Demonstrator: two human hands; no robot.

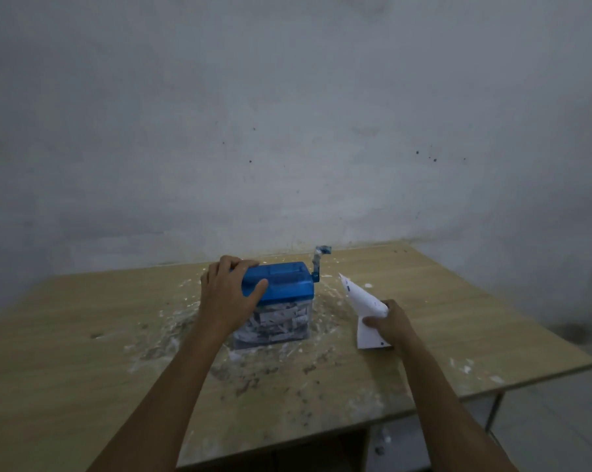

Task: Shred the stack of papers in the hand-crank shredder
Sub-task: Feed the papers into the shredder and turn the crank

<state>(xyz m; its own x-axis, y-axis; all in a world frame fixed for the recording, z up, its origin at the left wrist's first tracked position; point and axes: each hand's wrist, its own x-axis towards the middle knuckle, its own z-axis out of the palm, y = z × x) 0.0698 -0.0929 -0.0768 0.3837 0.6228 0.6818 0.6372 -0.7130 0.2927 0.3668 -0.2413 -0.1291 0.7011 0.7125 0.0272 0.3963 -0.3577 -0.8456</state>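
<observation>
Feeding is the step in hand: the left hand (227, 291) grips the blue top of the shredder (276, 303) near the far edge of the table (83, 352), and the right hand (388, 323) pinches the papers (364, 310) just beside it. Next the papers must go into the top slot, then the crank (320, 262) needs a free hand.

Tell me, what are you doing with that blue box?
A person is shredding paper. The left hand grips the blue lid of the shredder to steady it on the table. The right hand holds a bent paper beside it. The clear bin is nearly full of shreds.
</observation>
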